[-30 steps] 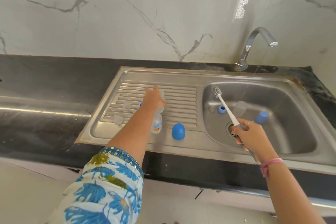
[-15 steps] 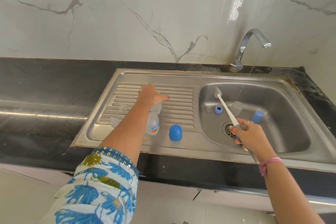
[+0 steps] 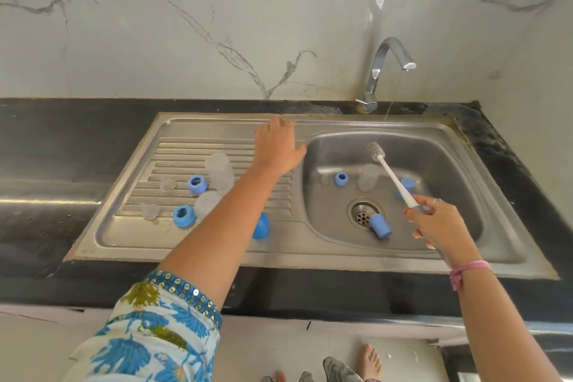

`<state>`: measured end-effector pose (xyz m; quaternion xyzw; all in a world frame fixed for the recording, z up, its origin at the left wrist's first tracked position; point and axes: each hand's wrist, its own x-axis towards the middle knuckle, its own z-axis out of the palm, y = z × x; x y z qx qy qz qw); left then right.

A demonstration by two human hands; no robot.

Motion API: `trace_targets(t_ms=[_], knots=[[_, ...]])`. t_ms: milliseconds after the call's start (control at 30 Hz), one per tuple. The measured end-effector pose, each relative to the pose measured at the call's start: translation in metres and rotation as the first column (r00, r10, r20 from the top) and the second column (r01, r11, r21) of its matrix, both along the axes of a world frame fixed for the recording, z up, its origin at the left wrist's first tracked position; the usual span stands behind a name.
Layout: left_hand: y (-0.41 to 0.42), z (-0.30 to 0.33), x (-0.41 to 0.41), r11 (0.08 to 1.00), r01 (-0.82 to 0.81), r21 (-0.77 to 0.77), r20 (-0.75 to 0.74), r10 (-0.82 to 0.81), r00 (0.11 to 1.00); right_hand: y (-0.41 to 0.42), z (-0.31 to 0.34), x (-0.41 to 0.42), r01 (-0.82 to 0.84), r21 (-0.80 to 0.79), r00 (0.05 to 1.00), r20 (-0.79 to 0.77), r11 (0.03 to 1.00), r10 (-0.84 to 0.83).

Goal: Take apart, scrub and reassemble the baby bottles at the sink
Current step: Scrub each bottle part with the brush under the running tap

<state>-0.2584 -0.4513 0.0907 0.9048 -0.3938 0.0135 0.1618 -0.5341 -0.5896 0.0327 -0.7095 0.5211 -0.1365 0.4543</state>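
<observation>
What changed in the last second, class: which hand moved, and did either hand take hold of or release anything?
The left hand left the bottle on the drainboard and moved toward the basin, open and empty. The right hand still grips the bottle brush over the basin; the tap still trickles.

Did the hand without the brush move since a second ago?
Yes. The left hand has gone from over the ribbed drainboard, by the bottles, toward the back rim and nearer the basin, fingers spread, holding nothing.
</observation>
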Motion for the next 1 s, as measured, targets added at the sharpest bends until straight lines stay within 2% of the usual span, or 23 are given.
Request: trace_targets(t_ms=[133,200,267,333,467,700,833,933,1000], knots=[[-0.047,-0.026,-0.040,0.998,0.061,-0.020,-0.222,-0.064,0.973,-0.043,-0.005,-0.021,-0.056,0.004,0.997,-0.056,0.998,0.057],[-0.069,-0.046,-0.059,0.994,0.060,0.090,-0.226,-0.039,0.973,-0.064,-0.006,-0.028,-0.154,-0.096,0.971,-0.201,0.983,0.132],[-0.092,-0.069,-0.078,0.985,0.062,0.159,-0.341,-0.004,0.940,-0.084,-0.008,-0.033,-0.237,-0.120,0.935,-0.299,0.964,0.192],[-0.111,-0.094,-0.093,0.977,0.077,0.200,-0.453,0.022,0.891,-0.101,-0.012,-0.034,-0.277,-0.076,0.923,-0.299,0.958,0.243],[-0.145,-0.143,-0.125,0.947,0.110,0.300,-0.565,0.084,0.821,-0.134,-0.020,-0.036,-0.354,-0.053,0.890,-0.324,0.934,0.320],[-0.177,-0.192,-0.152,0.906,0.194,0.376,-0.624,0.093,0.776,-0.166,-0.035,-0.027,-0.417,-0.010,0.871,-0.292,0.909,0.396],[-0.189,-0.212,-0.162,0.824,0.303,0.479,-0.602,0.057,0.796,-0.175,-0.043,-0.019,-0.393,0.040,0.884,-0.261,0.919,0.389],[-0.193,-0.227,-0.167,0.787,0.288,0.546,-0.578,0.104,0.809,-0.181,-0.045,-0.016,-0.380,0.051,0.892,-0.244,0.923,0.381],[-0.194,-0.231,-0.168,0.802,0.236,0.550,-0.534,0.120,0.837,-0.183,-0.043,-0.016,-0.380,0.047,0.896,-0.229,0.924,0.380]])
